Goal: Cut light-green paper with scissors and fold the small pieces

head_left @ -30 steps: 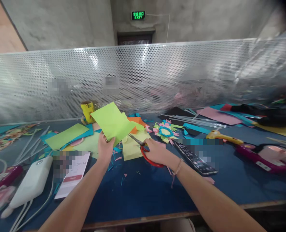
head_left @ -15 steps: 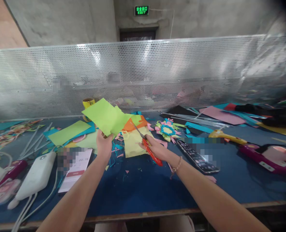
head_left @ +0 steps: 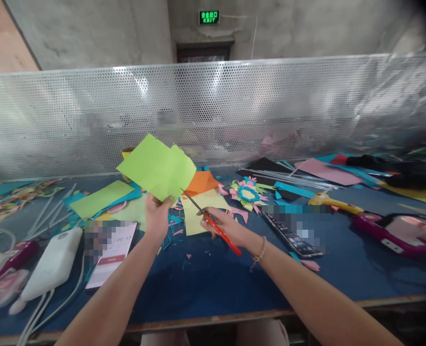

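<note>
My left hand [head_left: 156, 217] is closed on the lower edge of a lime-green paper sheet [head_left: 155, 166], held up above the blue table [head_left: 213, 283]. My right hand [head_left: 223, 225] grips red-handled scissors [head_left: 213, 223]; their blades point up and left towards the sheet's lower right edge, just short of it. Yellow [head_left: 198, 209] and orange [head_left: 202, 182] paper lie under the hands, with small scraps around.
A paper flower [head_left: 248, 192] lies right of the hands, then a dark phone [head_left: 292, 235] and a pink tool [head_left: 396, 230]. At left sit a white power bank [head_left: 50, 266], a phone with a timer [head_left: 110, 252] and green sheets [head_left: 97, 198]. A perforated metal screen [head_left: 234, 110] backs the table.
The green sheet has been turned and lifted to the left. The scissors have swung upright from lying flat, with the blades now aimed at the sheet's edge.
</note>
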The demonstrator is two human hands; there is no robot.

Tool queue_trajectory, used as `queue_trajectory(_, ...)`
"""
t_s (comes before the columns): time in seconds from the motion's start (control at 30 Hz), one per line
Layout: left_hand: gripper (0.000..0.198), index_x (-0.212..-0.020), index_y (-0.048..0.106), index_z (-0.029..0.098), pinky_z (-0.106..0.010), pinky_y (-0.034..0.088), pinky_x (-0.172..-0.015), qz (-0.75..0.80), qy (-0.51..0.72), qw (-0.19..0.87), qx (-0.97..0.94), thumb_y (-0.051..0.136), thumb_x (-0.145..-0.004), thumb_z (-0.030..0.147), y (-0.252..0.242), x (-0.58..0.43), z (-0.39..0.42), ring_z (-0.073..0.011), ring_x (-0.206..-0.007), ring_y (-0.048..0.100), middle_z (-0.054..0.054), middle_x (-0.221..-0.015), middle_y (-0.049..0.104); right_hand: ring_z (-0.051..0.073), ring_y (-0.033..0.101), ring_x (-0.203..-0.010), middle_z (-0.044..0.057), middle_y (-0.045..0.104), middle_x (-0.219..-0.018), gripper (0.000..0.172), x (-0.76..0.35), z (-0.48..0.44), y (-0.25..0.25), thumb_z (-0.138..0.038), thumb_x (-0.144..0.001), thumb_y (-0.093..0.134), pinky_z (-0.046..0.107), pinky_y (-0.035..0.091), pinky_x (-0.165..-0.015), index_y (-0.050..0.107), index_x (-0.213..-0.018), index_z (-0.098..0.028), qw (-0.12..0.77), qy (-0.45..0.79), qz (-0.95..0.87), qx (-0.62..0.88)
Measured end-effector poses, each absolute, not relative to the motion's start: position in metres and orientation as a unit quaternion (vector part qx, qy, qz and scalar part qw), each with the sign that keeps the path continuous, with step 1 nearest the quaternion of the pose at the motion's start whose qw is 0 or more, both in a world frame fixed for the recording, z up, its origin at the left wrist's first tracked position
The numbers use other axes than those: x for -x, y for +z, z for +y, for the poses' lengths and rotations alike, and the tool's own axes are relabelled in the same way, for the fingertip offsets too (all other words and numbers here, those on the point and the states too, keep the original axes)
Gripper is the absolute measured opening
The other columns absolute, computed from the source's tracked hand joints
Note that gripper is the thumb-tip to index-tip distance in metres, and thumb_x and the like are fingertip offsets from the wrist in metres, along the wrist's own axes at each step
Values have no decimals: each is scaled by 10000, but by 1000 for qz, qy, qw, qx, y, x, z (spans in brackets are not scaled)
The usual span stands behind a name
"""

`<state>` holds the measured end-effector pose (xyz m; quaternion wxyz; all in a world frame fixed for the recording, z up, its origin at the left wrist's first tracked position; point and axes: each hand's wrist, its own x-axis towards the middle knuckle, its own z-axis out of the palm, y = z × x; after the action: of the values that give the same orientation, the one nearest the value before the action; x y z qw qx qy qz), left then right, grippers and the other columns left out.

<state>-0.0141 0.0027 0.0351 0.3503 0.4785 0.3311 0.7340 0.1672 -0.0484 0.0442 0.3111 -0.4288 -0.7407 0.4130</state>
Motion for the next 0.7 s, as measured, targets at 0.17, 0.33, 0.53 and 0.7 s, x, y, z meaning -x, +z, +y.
queue_trajectory(0.17,418,-1067,471,185,-312,446,-833,320,704,379,-508,576,-665,139,32,8,-3,-174,-962,570,-64,-1033,600,103,493,-680,52,503,-934,360,-165,-49,44,-451,-789,491,249,425,-622,487,-1003,-162,310,374,-759,433)
queue_trajectory(0.33,421,-1070,479,182,-324,458,-809,333,674,413,-515,591,-664,171,30,8,-4,-171,-910,586,-64,-1003,612,99,477,-674,55,497,-943,331,-166,-51,45,-445,-817,447,237,407,-606,485,-995,-168,317,387,-757,421)
queue_trajectory(0.53,429,-1085,493,197,-341,479,-784,326,646,462,-513,588,-666,189,35,6,-9,-173,-872,602,-53,-992,629,103,455,-634,2,460,-734,283,-165,-49,44,-425,-830,420,234,380,-578,498,-922,-169,322,399,-746,424)
queue_trajectory(0.7,389,-1066,514,174,-354,465,-810,314,642,470,-518,587,-686,213,31,7,-6,-179,-870,605,-66,-980,638,106,461,-634,6,479,-754,281,-165,-47,41,-410,-822,436,238,379,-574,494,-950,-166,335,411,-734,424)
